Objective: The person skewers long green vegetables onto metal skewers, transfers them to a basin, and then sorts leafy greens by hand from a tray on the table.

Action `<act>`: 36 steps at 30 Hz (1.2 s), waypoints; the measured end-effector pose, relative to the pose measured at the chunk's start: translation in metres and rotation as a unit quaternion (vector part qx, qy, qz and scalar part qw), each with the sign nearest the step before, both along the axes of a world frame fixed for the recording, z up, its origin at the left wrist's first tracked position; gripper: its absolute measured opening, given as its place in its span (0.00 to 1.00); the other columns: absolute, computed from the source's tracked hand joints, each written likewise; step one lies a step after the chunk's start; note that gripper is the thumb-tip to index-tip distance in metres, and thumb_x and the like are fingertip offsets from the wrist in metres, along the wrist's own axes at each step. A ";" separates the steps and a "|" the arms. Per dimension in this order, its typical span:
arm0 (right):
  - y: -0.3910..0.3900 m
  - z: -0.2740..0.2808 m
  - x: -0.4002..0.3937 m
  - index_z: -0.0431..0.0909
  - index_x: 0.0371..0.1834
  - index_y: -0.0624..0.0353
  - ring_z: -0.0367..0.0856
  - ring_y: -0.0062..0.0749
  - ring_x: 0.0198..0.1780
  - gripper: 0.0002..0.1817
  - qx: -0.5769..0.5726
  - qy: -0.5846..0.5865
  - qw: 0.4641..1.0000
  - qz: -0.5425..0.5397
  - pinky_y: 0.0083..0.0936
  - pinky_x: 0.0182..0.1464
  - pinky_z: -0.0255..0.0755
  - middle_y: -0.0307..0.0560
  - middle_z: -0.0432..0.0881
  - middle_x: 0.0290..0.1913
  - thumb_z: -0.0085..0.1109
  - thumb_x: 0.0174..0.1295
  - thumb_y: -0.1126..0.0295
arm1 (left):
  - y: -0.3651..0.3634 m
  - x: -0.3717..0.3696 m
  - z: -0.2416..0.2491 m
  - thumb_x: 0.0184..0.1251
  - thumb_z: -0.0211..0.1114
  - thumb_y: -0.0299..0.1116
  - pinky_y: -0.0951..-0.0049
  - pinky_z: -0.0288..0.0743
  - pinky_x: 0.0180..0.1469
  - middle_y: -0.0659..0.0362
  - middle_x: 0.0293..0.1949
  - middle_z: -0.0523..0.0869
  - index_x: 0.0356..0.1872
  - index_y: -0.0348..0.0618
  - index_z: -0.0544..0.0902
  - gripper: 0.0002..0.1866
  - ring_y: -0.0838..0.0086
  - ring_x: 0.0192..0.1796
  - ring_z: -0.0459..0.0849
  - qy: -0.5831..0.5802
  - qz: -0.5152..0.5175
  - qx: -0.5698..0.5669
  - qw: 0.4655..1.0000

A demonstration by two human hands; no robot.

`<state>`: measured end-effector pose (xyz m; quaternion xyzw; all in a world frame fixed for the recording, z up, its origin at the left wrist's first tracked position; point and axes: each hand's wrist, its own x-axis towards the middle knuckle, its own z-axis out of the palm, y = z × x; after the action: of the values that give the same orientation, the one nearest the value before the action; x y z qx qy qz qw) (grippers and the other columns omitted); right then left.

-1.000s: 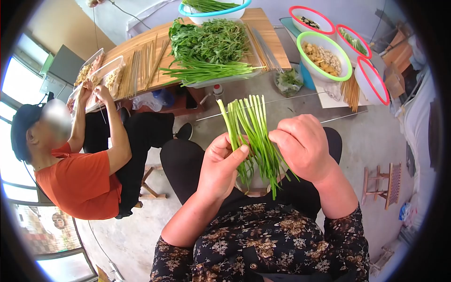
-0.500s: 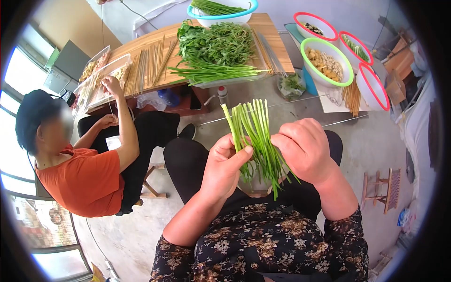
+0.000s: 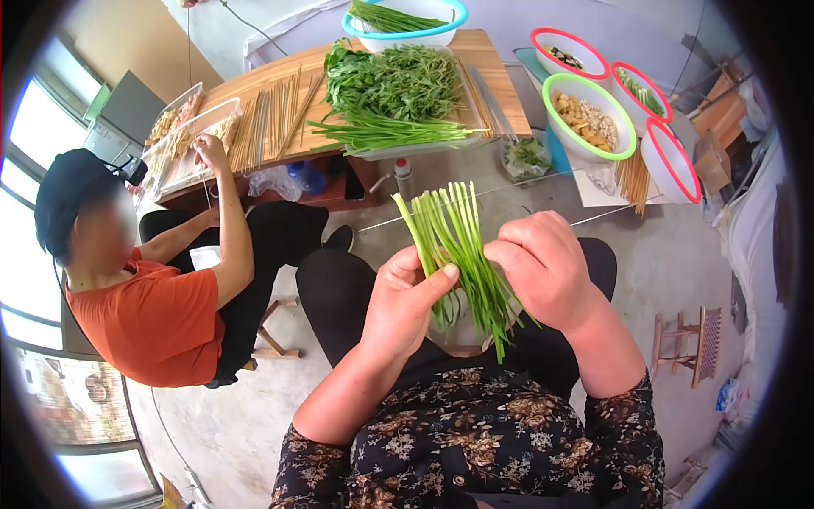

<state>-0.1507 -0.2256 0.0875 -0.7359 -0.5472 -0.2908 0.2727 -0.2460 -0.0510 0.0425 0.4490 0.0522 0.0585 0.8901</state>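
Above my lap, a bunch of garlic chives (image 3: 458,246) is spread in a flat row, pale stem ends up and green leaf ends hanging down. My left hand (image 3: 407,293) is closed around its left side, thumb laid across the front of the stems. My right hand (image 3: 543,267) is curled in a pinch against the bunch's right edge. Whatever lies between its fingertips is hidden. On the wooden table ahead, more garlic chives (image 3: 394,134) lie in a clear tray beside a heap of leafy greens (image 3: 390,81).
Bamboo skewers (image 3: 267,123) lie on the table (image 3: 500,93). A co-worker in an orange shirt (image 3: 153,327) sits at the left, one hand raised by a tray. Right stand a green-rimmed bowl (image 3: 632,140) and several red-rimmed bowls. A small wooden stool (image 3: 699,346) is farther right.
The view has shifted slightly. My hands and the chives keep nearly the same pose, with the stem tops leaning a little further left. The co-worker's head and raised hand have moved slightly right.
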 end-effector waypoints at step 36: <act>0.002 0.005 -0.002 0.79 0.36 0.56 0.77 0.34 0.31 0.11 -0.009 -0.039 0.999 -0.005 0.30 0.34 0.69 0.41 0.77 0.34 0.64 0.47 0.70 | 0.002 -0.006 -0.006 0.72 0.61 0.22 0.70 0.77 0.49 0.58 0.44 0.86 0.45 0.40 0.81 0.05 0.75 0.43 0.83 -0.017 0.030 0.019 0.999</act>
<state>-0.1522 -0.2235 0.0928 -0.7291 -0.5566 -0.3152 0.2433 -0.2523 -0.0489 0.0362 0.4627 0.0493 0.0938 0.8802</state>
